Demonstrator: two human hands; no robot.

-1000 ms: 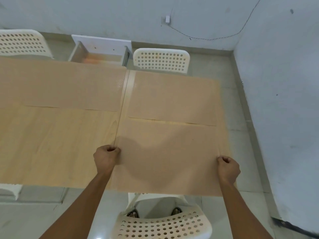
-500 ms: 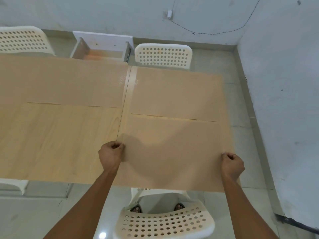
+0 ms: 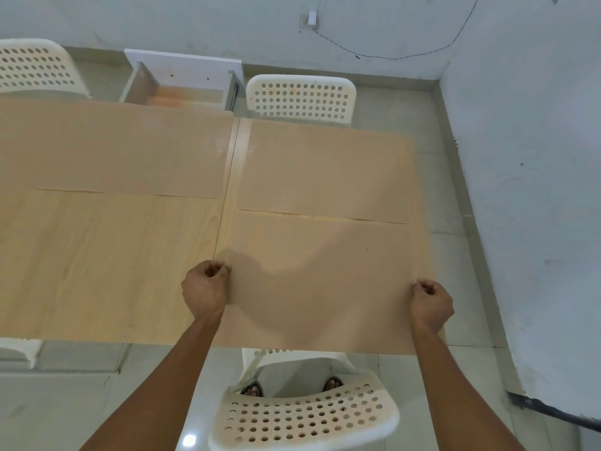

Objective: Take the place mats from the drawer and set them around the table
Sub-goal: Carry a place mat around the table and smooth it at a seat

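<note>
A tan place mat (image 3: 318,281) lies on the near right part of the wooden table (image 3: 107,262). My left hand (image 3: 205,288) pinches its left edge and my right hand (image 3: 431,302) pinches its right edge. A second mat (image 3: 325,170) lies just beyond it on the far right. A third mat (image 3: 123,151) covers the far left part of the table. Behind the table the white drawer (image 3: 182,83) stands pulled out, with something orange-tan inside.
White perforated chairs stand around the table: one (image 3: 305,415) right under me, one (image 3: 300,99) across, one (image 3: 39,70) at the far left. A grey wall (image 3: 520,190) runs close along the right side. A black cable (image 3: 553,410) lies on the floor.
The mat between my hands has shifted slightly toward the table's near edge, and both hands keep their pinch. My view has tipped a little.
</note>
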